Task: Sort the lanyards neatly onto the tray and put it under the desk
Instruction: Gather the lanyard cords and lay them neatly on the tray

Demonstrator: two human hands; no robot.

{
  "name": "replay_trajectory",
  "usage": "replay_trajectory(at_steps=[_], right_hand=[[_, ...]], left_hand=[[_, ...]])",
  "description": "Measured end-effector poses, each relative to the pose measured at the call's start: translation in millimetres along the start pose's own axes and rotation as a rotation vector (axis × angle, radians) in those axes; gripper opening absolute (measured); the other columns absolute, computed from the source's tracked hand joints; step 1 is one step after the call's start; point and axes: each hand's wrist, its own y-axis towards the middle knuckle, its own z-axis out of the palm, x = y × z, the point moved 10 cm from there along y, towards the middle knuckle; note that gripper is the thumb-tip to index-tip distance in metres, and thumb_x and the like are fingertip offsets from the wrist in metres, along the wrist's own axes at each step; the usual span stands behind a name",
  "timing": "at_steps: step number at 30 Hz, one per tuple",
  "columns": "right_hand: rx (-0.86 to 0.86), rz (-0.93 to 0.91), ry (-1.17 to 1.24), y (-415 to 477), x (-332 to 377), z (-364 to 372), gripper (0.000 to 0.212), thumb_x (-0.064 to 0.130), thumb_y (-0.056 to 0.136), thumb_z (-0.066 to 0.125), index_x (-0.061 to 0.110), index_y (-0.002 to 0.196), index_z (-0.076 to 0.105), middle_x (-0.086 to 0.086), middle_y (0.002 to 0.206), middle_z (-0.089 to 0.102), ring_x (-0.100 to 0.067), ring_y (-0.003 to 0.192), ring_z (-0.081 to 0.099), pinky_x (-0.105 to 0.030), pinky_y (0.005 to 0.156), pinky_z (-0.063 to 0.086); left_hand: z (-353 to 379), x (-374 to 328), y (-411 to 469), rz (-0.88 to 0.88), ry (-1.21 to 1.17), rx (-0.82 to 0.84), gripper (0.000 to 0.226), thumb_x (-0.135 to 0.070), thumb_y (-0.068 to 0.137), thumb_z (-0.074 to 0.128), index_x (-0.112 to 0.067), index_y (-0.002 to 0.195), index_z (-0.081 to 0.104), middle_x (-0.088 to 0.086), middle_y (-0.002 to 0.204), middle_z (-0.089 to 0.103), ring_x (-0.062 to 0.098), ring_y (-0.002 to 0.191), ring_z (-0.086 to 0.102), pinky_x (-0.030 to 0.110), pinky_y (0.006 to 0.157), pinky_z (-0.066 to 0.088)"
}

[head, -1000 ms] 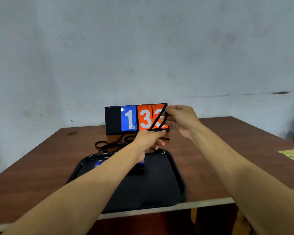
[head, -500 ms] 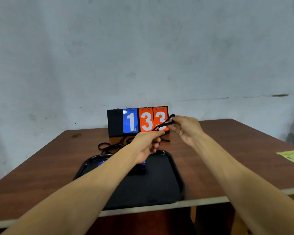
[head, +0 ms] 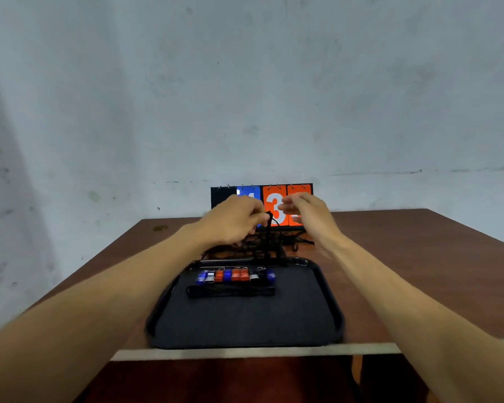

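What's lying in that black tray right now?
In the tray lies a row of small blue, red and silver tags with bundled black cords in front. Their far ends blur together.

Our right hand now off the cord and open, left hand alone pinching the black lanyard, hanging down.

Looks like a bare test room, not a home: stained grey plaster wall right behind my brown wooden desk, and a flip number board showing 1, 3 and another red card propped against that wall. Nothing decorative.
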Motion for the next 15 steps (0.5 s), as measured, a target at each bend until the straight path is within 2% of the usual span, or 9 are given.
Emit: replay_trajectory(at_steps=[2, 5, 7, 10, 14, 15], right_hand=[[0.127, 0.08, 0.085, -3.9, -5.9, 25.9, 0.038, 0.037, 0.102, 0.031, 0.017, 0.1, 0.064, -0.004, 0.096, 0.072, -0.019, 0.098, 0.066, -0.036, 0.098, 0.046], [0.245, 0.188, 0.172, -15.2, -11.4, 54.5, 0.052, 0.049, 0.102, 0.023, 0.015, 0.105, 0.062, -0.008, 0.091, 0.075, -0.023, 0.095, 0.069, -0.039, 0.099, 0.045], [0.295, 0.205, 0.175, -23.5, -9.3, 68.4, 0.055, 0.052, 0.1, 0.022, 0.013, 0.106, 0.061, -0.012, 0.09, 0.075, -0.025, 0.091, 0.07, -0.04, 0.097, 0.045], [0.386, 0.211, 0.201, -34.7, -3.9, 86.0, 0.056, 0.055, 0.098, 0.025, 0.012, 0.104, 0.059, -0.014, 0.086, 0.073, -0.027, 0.086, 0.069, -0.036, 0.083, 0.049], [0.489, 0.205, 0.232, -48.8, 4.0, 102.8, 0.05, 0.051, 0.098, 0.035, 0.009, 0.097, 0.061, -0.007, 0.068, 0.06, -0.022, 0.067, 0.061, -0.044, 0.087, 0.052], [0.504, 0.195, 0.226, -51.2, 5.6, 104.4, 0.048, 0.049, 0.098, 0.039, 0.006, 0.099, 0.062, -0.005, 0.065, 0.056, -0.019, 0.061, 0.056, -0.042, 0.083, 0.053]], left_hand=[[-15.4, 7.3, -6.4, -0.007, 0.002, -0.053, 0.027, -0.03, 0.099, 0.043, -0.025, 0.076, 0.057, -0.006, 0.077, 0.062, 0.017, 0.072, 0.062, 0.028, 0.068, 0.046], [-31.7, 17.3, -17.6, -0.029, -0.005, -0.116, 0.031, -0.028, 0.102, 0.037, -0.017, 0.082, 0.058, -0.004, 0.075, 0.055, 0.014, 0.07, 0.051, 0.026, 0.065, 0.037], [-38.9, 23.9, -25.4, -0.047, -0.021, -0.152, 0.031, -0.027, 0.102, 0.035, -0.015, 0.083, 0.057, -0.003, 0.075, 0.053, 0.015, 0.071, 0.049, 0.028, 0.066, 0.036], [-42.1, 34.8, -35.4, -0.092, -0.069, -0.172, 0.032, -0.027, 0.102, 0.034, -0.013, 0.083, 0.055, -0.007, 0.074, 0.051, 0.013, 0.072, 0.047, 0.028, 0.068, 0.036], [-48.3, 48.5, -49.3, -0.145, -0.127, -0.238, 0.034, -0.03, 0.102, 0.034, -0.017, 0.075, 0.051, 0.0, 0.076, 0.053, 0.014, 0.07, 0.047, 0.025, 0.064, 0.035], [-48.2, 51.6, -52.6, -0.162, -0.145, -0.245, 0.035, -0.031, 0.102, 0.034, -0.016, 0.075, 0.051, 0.002, 0.078, 0.054, 0.013, 0.07, 0.046, 0.024, 0.064, 0.035]])
